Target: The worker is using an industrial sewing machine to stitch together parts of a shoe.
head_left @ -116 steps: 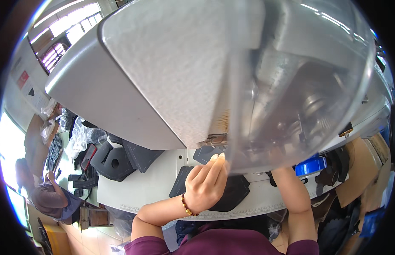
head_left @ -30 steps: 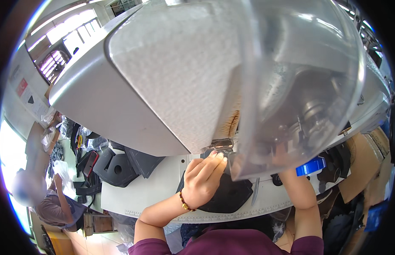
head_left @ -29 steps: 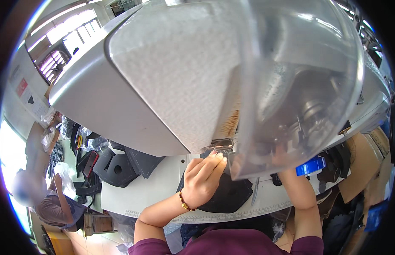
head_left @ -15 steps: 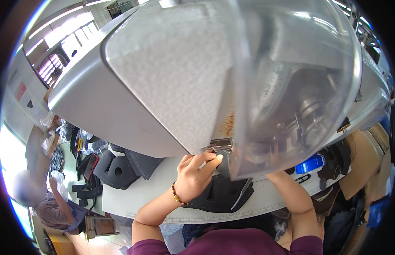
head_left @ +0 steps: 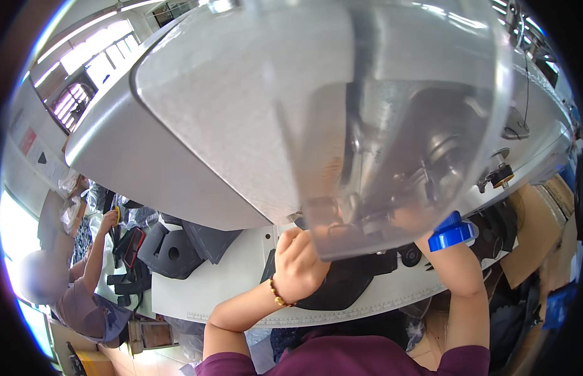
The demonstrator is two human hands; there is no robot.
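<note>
A large pale grey sewing machine head (head_left: 197, 125) fills the upper view, with a hazy clear plastic shield (head_left: 391, 188) in front of its right part. My left hand (head_left: 299, 266) is closed near the machine's lower edge. Its fingertips go behind the shield, so what they hold, if anything, is hidden. My right hand (head_left: 409, 219) reaches behind the shield from the right; its fingers are too blurred to read. Beneath my hands lies a black shaped panel (head_left: 341, 287) on the white table (head_left: 241, 301). A blue plastic piece (head_left: 453, 234) is by my right wrist.
More black shaped panels (head_left: 172, 252) lie left on the table. A ruler strip (head_left: 241, 321) runs along the near edge. Black parts (head_left: 495, 229) and cardboard (head_left: 532, 225) are at the right. At far left a co-worker (head_left: 91, 307) reaches toward black straps.
The view has shifted, and the shield now covers my left fingertips. My left hand has left the metal presser part and curled. The co-worker's arm has risen.
</note>
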